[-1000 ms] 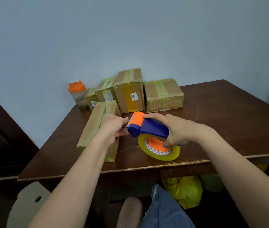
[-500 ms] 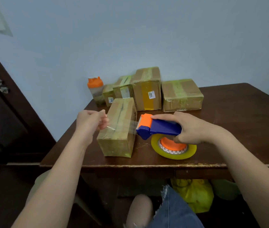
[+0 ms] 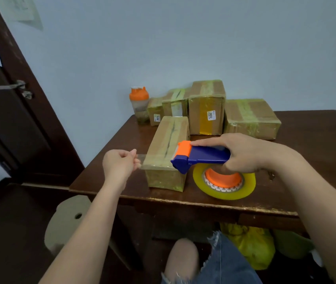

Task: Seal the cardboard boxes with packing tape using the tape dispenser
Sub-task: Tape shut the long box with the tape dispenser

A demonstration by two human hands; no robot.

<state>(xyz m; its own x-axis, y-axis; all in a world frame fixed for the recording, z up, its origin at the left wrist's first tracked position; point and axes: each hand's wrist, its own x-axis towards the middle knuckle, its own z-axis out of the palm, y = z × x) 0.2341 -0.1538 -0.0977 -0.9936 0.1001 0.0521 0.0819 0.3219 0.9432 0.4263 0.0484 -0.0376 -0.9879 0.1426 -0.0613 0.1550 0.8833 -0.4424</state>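
Thin, clear, sticky tape [image 3: 154,159], likely to curl and cling: best held taut by its free end. Pinched there by left hand [image 3: 120,163] fingers [image 3: 133,156], left of centre frame. Stretches right across near box [image 3: 168,152] top to dispenser [image 3: 201,157], gripped around its blue handle by right hand [image 3: 245,154]. Light, rigid box at desk [image 3: 317,144] front edge.

Box labels [image 3: 211,115] too small to read; door [image 3: 9,119] cut off left
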